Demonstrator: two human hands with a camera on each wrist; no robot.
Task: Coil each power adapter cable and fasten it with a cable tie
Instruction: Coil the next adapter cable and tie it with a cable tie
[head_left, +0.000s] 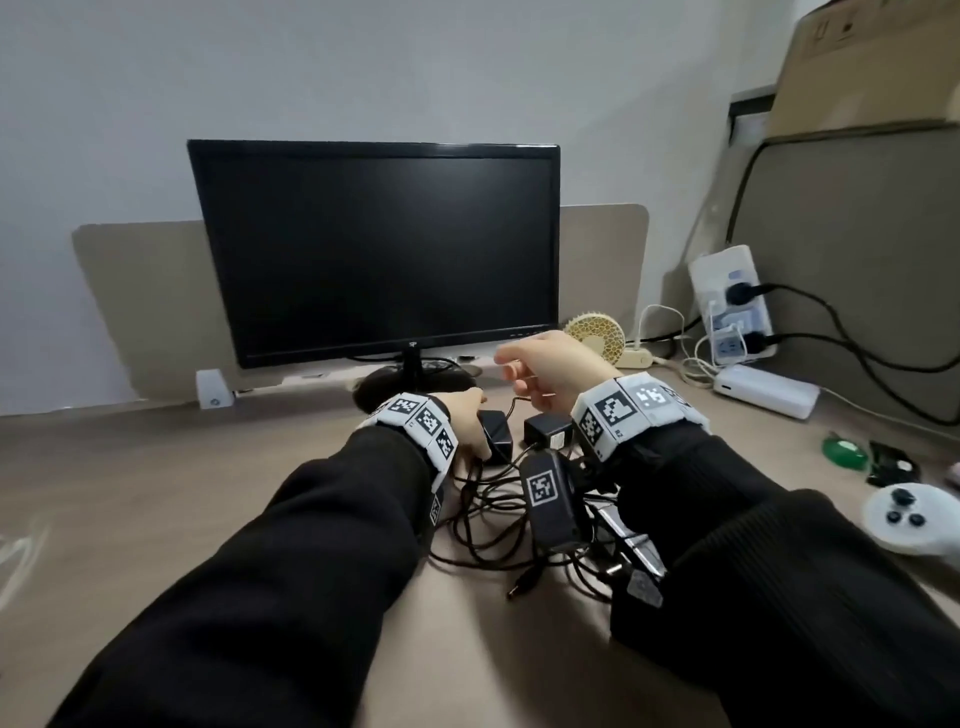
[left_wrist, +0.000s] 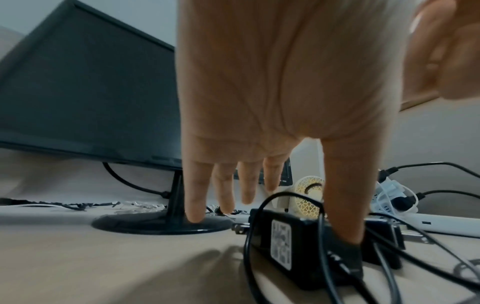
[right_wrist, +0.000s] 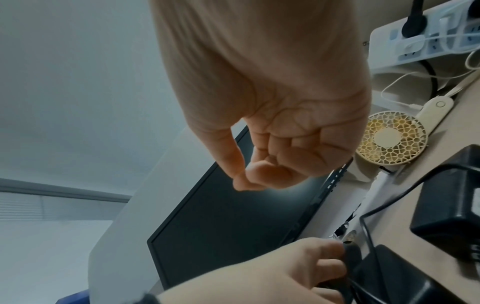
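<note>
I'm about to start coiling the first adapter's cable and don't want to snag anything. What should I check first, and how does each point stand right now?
1. Left hand on an adapter: ok, thumb and fingers rest on the block.
2. Right hand holds that adapter's cable: cannot tell; fingers are curled, no cable is seen between them.
3. Cable free of the others: not ok, black leads lie tangled in a pile.
4. Other adapters apart: not ok, a second and a tagged one lie close in the pile.
5. Cable tie at hand: cannot tell, none clearly seen.
</note>
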